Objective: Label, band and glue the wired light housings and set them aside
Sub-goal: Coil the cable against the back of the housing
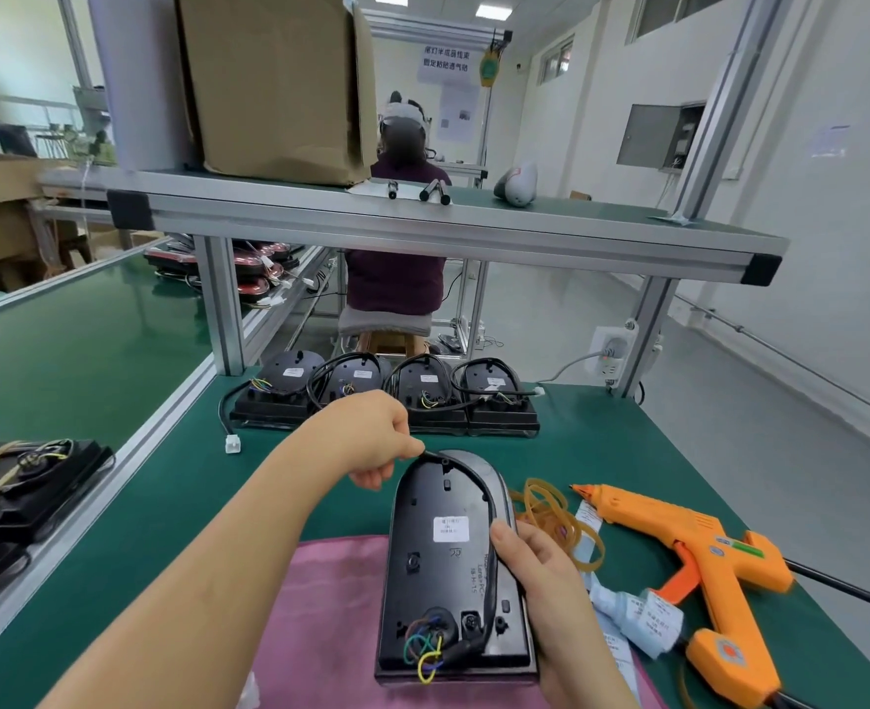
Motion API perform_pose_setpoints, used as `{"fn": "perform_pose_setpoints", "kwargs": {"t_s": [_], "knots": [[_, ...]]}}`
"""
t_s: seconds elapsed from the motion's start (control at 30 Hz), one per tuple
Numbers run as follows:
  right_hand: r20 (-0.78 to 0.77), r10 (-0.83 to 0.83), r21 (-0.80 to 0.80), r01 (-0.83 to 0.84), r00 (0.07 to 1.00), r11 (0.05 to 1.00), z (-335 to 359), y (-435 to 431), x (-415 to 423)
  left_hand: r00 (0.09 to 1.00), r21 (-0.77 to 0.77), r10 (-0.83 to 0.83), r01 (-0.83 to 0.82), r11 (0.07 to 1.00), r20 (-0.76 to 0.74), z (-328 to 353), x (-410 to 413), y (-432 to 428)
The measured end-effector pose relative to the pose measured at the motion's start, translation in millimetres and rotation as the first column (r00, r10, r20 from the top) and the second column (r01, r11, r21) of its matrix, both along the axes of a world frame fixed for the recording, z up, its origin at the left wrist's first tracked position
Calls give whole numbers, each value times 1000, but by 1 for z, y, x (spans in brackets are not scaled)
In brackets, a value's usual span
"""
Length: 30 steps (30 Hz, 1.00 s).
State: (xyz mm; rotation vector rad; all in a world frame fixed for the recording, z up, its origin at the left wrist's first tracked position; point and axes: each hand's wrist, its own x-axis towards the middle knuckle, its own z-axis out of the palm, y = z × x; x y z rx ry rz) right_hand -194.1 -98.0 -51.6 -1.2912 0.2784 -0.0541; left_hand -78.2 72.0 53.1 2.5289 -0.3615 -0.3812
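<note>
One housing [438, 570], rounded end away: left hand [371, 438] pinches cable [489, 491], right hand [545, 580] clasps it.

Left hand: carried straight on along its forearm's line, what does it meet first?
Probably the row of wired housings at the far edge of the table, around the third from the left. How high the left hand is held is unclear, so it could pass over them.
</note>
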Motion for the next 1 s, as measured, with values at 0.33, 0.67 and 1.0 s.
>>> {"fn": "perform_pose_setpoints", "kwargs": {"t_s": [0.33, 0.67, 1.0], "knots": [[-26, -2, -38, 1, 1000, 999, 10, -19, -4, 997, -36, 42, -40, 999, 67, 1, 4, 10], [26, 66, -85, -64, 997, 994, 6, -10, -7, 971, 57, -6, -8, 998, 239, -2, 3, -5], [-86, -81, 179, 95, 993, 979, 24, -37, 21, 982, -241, -25, -21, 970, -189, 15, -4, 38]]}}
